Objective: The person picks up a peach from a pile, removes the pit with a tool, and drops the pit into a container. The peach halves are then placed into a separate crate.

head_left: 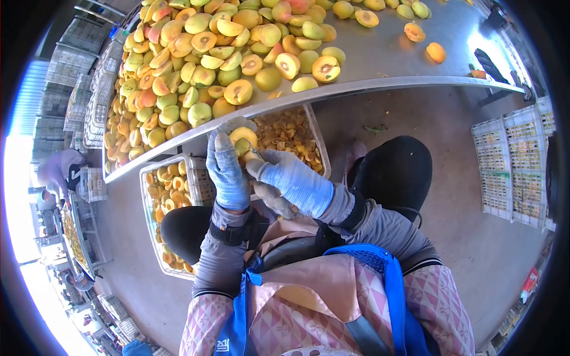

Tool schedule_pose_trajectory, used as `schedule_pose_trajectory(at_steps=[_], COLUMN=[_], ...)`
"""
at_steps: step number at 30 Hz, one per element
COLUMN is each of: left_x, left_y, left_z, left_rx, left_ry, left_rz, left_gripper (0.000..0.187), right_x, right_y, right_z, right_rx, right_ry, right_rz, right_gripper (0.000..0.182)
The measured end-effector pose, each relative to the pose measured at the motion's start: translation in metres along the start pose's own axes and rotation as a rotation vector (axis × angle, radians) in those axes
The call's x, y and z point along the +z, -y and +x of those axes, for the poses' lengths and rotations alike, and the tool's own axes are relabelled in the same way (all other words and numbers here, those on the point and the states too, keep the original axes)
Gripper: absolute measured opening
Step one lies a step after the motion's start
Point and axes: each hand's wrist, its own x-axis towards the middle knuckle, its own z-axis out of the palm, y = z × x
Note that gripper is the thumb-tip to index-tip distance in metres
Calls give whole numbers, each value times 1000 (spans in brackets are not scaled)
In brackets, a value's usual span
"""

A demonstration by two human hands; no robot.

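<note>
Both my hands wear grey-and-blue gloves and meet just below the table edge. My left hand (227, 175) is wrapped round a halved yellow peach (247, 135), its cut face turned up. Close against the fruit, my right hand (294, 181) is closed, thumb and fingers pinched together. A small metallic glint shows at its fingertips, but I cannot make out what it holds. Under the hands stands a crate of brown pits and scraps (285, 133). To the left, a white crate (191, 270) contains pitted peach halves (168, 191).
A metal table (380, 56) bears a large heap of cut peaches (178, 77). A dark glove-like item (490, 64) lies at its right end. White crates (513, 166) stand at right, and stacked crates (74, 59) at left. Another person (59, 166) bends at far left.
</note>
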Motion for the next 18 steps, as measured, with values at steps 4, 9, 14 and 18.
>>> schedule_pose_trajectory(at_steps=[4,9,14,18], left_x=[-5,-6,-10,-14], left_y=[5,6,17,8], left_z=[4,5,6,8], left_rx=[1,-92,-122,-144], left_ry=[79,63,90,71], left_rz=[0,-115,-77,-109], left_gripper=[53,50,48,48], right_x=[-16,-17,-4,-7], right_y=[-2,-2,-9,-15], right_z=[-4,6,3,-1], right_rx=[76,-307,-580,-575], right_ry=[264,-218,-472,-492], right_rz=[384,-532,-1397,-1695], right_gripper=[32,31,26,25])
